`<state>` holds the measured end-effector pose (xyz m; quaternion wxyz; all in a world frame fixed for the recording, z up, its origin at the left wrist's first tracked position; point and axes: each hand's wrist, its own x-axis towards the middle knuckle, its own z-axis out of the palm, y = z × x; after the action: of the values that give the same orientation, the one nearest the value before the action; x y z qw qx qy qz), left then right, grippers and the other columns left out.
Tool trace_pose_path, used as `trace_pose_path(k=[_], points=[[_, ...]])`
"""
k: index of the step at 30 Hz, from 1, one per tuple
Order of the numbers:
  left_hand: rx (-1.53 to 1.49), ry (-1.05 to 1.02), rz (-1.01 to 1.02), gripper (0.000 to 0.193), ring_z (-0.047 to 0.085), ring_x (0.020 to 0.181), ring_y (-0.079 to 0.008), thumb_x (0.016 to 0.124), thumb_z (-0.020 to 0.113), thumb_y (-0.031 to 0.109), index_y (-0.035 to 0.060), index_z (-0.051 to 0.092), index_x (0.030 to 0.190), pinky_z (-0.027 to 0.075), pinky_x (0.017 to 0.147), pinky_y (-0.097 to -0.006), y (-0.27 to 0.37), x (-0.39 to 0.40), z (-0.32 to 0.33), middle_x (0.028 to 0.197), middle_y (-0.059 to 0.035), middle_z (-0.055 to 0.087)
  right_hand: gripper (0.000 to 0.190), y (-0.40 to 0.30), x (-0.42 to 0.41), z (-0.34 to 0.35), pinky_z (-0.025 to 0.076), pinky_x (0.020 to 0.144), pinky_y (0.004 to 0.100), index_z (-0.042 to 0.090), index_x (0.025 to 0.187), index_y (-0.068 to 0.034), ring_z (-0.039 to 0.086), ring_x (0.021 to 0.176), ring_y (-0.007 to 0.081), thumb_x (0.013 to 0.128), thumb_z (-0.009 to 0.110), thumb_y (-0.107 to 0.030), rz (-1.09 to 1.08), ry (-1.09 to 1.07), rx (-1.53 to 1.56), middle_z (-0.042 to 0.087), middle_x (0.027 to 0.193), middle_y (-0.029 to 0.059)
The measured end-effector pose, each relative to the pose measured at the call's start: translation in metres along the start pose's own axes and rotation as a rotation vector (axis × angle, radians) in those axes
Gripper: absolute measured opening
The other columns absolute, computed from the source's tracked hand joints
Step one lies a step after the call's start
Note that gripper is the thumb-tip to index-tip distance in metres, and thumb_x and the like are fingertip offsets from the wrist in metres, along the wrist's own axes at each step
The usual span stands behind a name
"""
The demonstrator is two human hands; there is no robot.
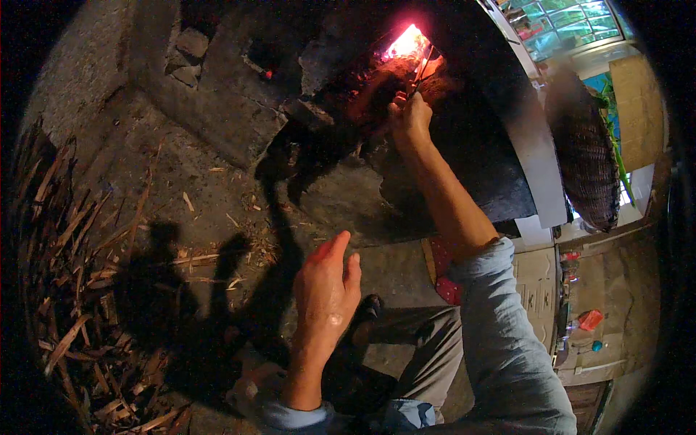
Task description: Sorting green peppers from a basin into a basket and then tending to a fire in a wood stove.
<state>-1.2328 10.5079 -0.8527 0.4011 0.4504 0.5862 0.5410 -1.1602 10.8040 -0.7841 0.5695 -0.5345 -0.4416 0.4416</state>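
Observation:
Thin dark metal tongs, or a similar slender tool (420, 76), are in my right hand (411, 117), which is closed around their near end. Their far end reaches into a bright fire (408, 44) in a dark stove opening at the top. Ash and glowing embers lie around my right hand's fingers. My left hand (329, 283) is raised over the floor at the middle of the view, fingers spread slightly, holding nothing. What exactly the tool's tip touches is lost in the glare.
Split wood and kindling (70, 337) are piled along the left. A rough concrete ledge (228, 119) runs beside the stove. Wood chips (187, 201) lie on the floor. A woven basket (584, 152) stands at the right, and a pink-red cloth item (447, 277) lies near my right sleeve.

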Motion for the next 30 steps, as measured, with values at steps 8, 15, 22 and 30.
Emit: trace_pose_path(k=[8, 15, 22, 30], points=[[-0.007, 0.002, 0.0, 0.034, 0.061, 0.101, -0.039, 0.089, 0.059, 0.014, -0.0009, 0.058, 0.119, 0.049, 0.087, -0.0438, 0.003, 0.0, -0.002, 0.108, -0.0215, 0.064, 0.034, 0.01, -0.029, -0.019, 0.043, 0.046, 0.0277, 0.056, 0.081, -0.008, 0.05, 0.054, 0.0142, 0.092, 0.062, -0.04, -0.036, -0.057, -0.024, 0.053, 0.068, 0.0029], [-0.008, -0.004, -0.001, 0.034, 0.061, 0.102, -0.0391, 0.089, 0.059, 0.013, -0.0012, 0.058, 0.119, 0.049, 0.088, -0.0438, 0.002, -0.001, -0.003, 0.108, -0.0218, 0.064, 0.028, -0.003, -0.061, -0.023, 0.029, 0.043, 0.0207, 0.054, 0.092, -0.004, 0.04, 0.054, 0.0071, 0.092, 0.06, -0.031, -0.007, -0.167, 0.046, 0.045, 0.069, -0.0013], [0.001, -0.008, 0.011, 0.033, 0.061, 0.102, -0.039, 0.089, 0.059, 0.013, -0.0002, 0.058, 0.119, 0.049, 0.088, -0.0432, 0.004, -0.001, -0.003, 0.109, -0.0213, 0.064, 0.037, -0.001, -0.026, -0.028, 0.038, 0.042, 0.0277, 0.057, 0.079, -0.009, 0.048, 0.049, 0.0136, 0.091, 0.062, -0.043, -0.002, -0.237, -0.1, 0.051, 0.063, 0.0013], [0.019, 0.027, 0.034, 0.031, 0.062, 0.098, -0.0379, 0.088, 0.06, 0.012, 0.0015, 0.061, 0.117, 0.05, 0.085, -0.0427, -0.002, -0.003, -0.004, 0.107, -0.0197, 0.065, 0.022, 0.012, 0.004, 0.006, 0.034, 0.043, 0.0236, 0.054, 0.081, -0.009, 0.045, 0.05, 0.0098, 0.092, 0.06, -0.028, -0.012, -0.128, -0.178, 0.047, 0.063, -0.0015]])
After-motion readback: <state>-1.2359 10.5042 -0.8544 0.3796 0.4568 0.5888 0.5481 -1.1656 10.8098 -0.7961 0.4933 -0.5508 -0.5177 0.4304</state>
